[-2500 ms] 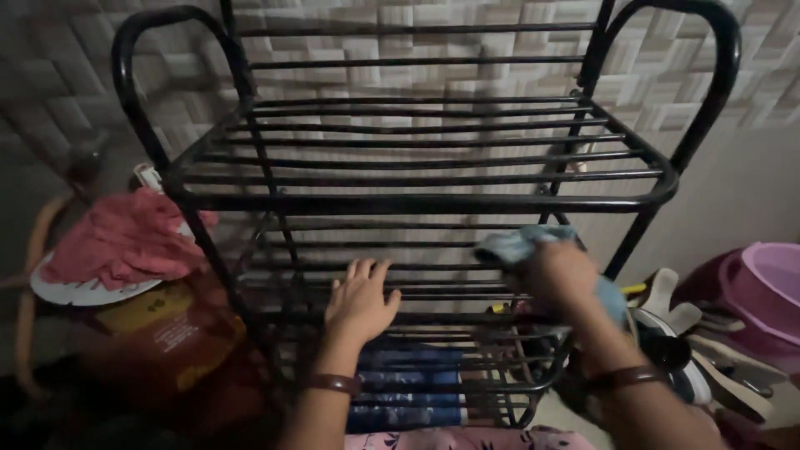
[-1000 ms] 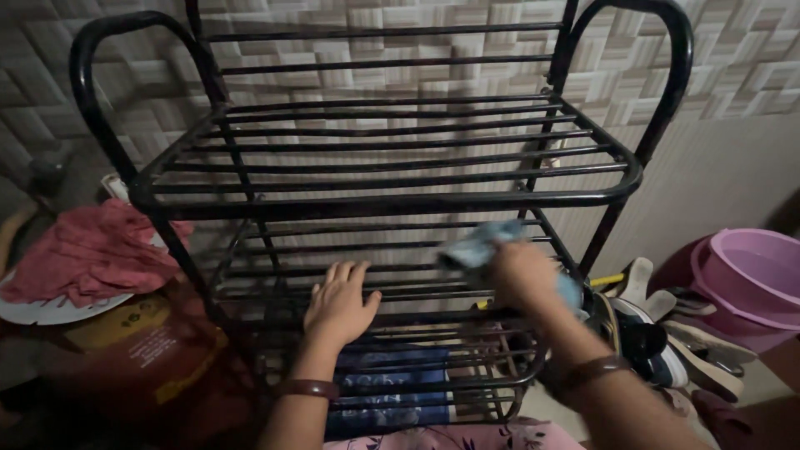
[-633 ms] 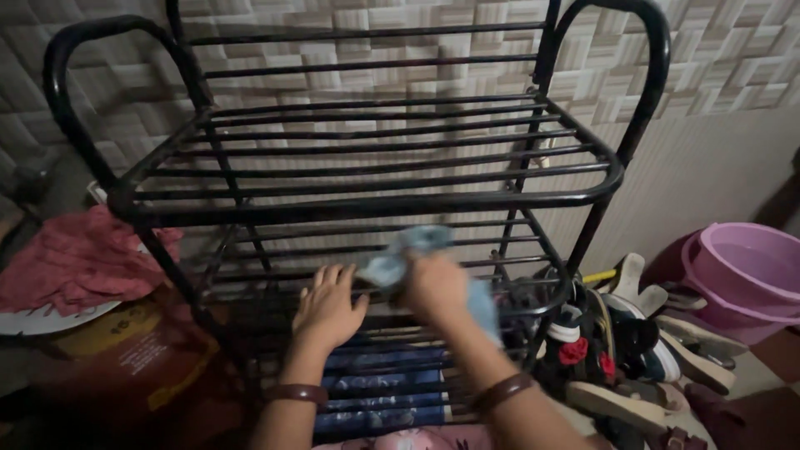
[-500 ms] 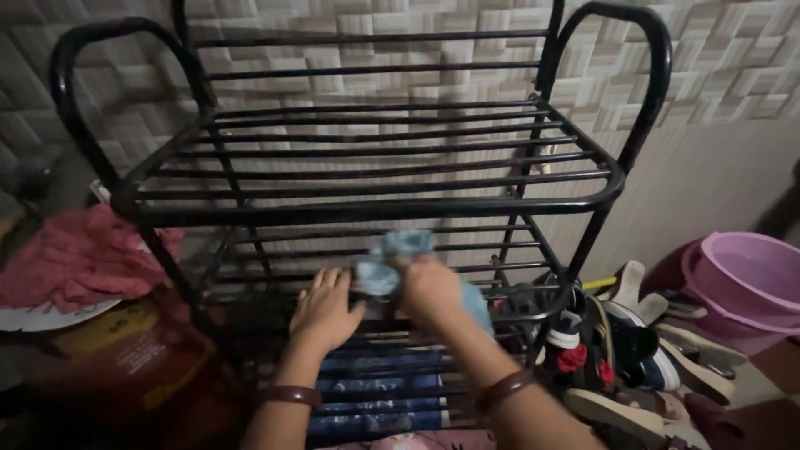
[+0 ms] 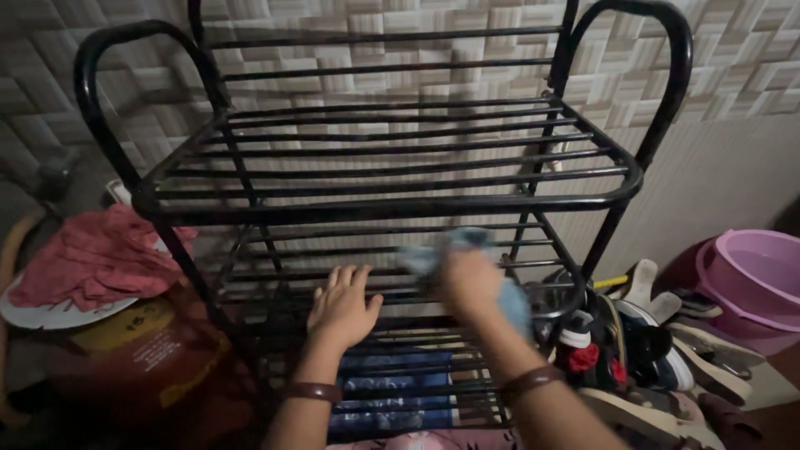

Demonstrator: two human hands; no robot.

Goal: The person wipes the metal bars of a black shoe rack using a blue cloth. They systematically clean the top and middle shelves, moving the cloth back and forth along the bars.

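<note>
Cloth on the middle shelf of a black rack

Fingers of the right hand (image 5: 472,283) are pressed together around a light blue cloth (image 5: 454,250), bunched and blurred, which lies on the bars of the middle shelf (image 5: 275,275) of the black metal rack (image 5: 392,179); the left hand (image 5: 343,304) lies flat and spread, holding nothing, palm down on the front bars of that same shelf, just beside the cloth; each wrist carries a brown band. As to progress, the cloth sits about midway along the shelf; whether any bar is already clean cannot be told in this dim light. The top shelf carries nothing; blue patterned fabric (image 5: 392,387) shows through the lower bars. Left of the rack a pink rag (image 5: 100,258) rests on a reddish-brown container (image 5: 158,350); to the right shoes and sandals (image 5: 658,350) lie heaped on the floor, near a pink bucket (image 5: 750,279); behind stands a wall (image 5: 733,75) of beige woven-pattern tiles.
</note>
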